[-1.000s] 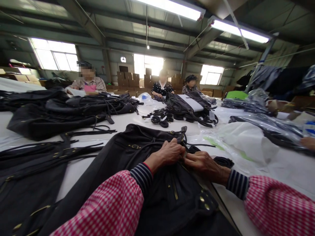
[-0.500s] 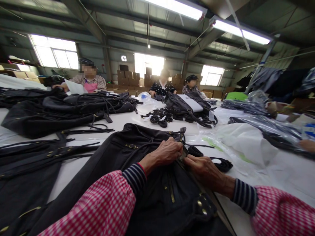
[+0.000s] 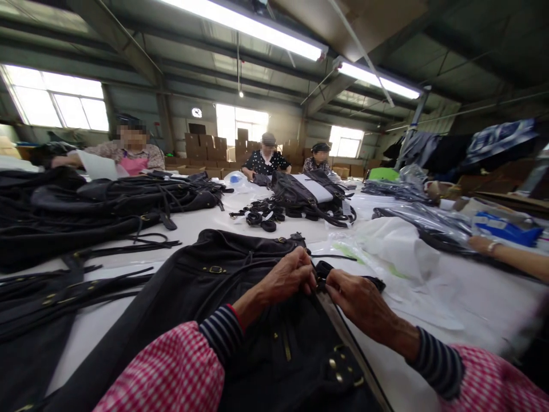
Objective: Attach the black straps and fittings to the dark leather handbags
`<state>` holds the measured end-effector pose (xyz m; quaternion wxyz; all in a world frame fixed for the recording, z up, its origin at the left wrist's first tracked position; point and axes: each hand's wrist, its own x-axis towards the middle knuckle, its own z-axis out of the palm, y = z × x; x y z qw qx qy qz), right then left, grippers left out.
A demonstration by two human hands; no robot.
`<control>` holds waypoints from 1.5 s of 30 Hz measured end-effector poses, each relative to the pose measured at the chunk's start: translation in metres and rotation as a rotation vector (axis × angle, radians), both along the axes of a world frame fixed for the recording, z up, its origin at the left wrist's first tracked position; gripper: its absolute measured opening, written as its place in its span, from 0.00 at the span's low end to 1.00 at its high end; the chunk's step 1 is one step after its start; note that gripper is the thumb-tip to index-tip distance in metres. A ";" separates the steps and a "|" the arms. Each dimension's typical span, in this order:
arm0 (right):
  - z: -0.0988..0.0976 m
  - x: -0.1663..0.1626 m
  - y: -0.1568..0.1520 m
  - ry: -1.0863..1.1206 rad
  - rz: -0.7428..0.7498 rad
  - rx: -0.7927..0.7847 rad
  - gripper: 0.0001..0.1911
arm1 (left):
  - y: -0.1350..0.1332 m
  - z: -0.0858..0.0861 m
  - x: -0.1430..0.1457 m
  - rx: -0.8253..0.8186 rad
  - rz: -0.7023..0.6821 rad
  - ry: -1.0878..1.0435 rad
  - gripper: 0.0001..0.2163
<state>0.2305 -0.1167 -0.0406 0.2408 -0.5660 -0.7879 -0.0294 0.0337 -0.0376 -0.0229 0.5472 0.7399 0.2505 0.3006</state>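
Observation:
A black bag with brass buckles and studs lies on the white table in front of me. My left hand is closed on a black strap at the bag's upper edge. My right hand pinches the same strap just to the right, fingertips nearly touching the left hand. A rolled black strap lies just beyond my right hand. Both arms wear red checked sleeves over striped cuffs.
A heap of black bags and loose straps fills the left side. Coiled straps and more bags lie at the table's middle. White and clear plastic wrappers lie right. Three people sit across; another person's forearm rests at right.
The view has swung a little to the right and down. My hands stay together on the strap, the right one drawn slightly closer to the left.

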 end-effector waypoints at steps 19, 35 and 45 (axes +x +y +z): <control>-0.019 -0.010 0.048 1.346 0.167 -0.402 0.20 | 0.003 -0.011 -0.006 -0.281 0.075 -0.097 0.13; -0.020 -0.012 0.040 1.194 0.148 -0.483 0.19 | -0.003 -0.014 0.003 -0.121 0.162 -0.159 0.13; -0.022 -0.016 0.037 1.244 0.157 -0.484 0.18 | -0.006 -0.016 0.006 -0.079 0.217 -0.154 0.11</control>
